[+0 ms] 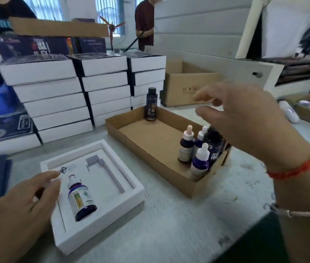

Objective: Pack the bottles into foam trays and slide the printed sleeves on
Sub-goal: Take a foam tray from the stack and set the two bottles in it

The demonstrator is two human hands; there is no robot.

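- A white foam tray (112,223) is lying at the lower left of the frame on the pale table (178,224), with one dropper bottle (81,200) lying on its side in the left recess; the right recess is showing only its grey cut-out.
- The left hand (17,211) is resting over the tray's left edge, its fingers loosely curled and gripping nothing, the forefinger reaching toward the small printed mark near the tray's top corner.
- The right hand (249,120) is hovering at centre right above the shallow cardboard box (150,162), fingers spread and relaxed, holding nothing; a red cord bracelet (298,166) is circling the wrist.
- This hand is partly blocking the cluster of bottles (199,150) standing in the box's near right corner: three white-capped droppers and what seems to be a taller dark bottle behind them.
- Another dark bottle (151,104) is standing alone in the box's far corner.
- Stacks of white boxes (55,95) with dark printed tops are filling the upper left, and an open brown carton (190,88) is sitting behind the shallow box.
- Two other people are standing at the top of the frame, blurred.
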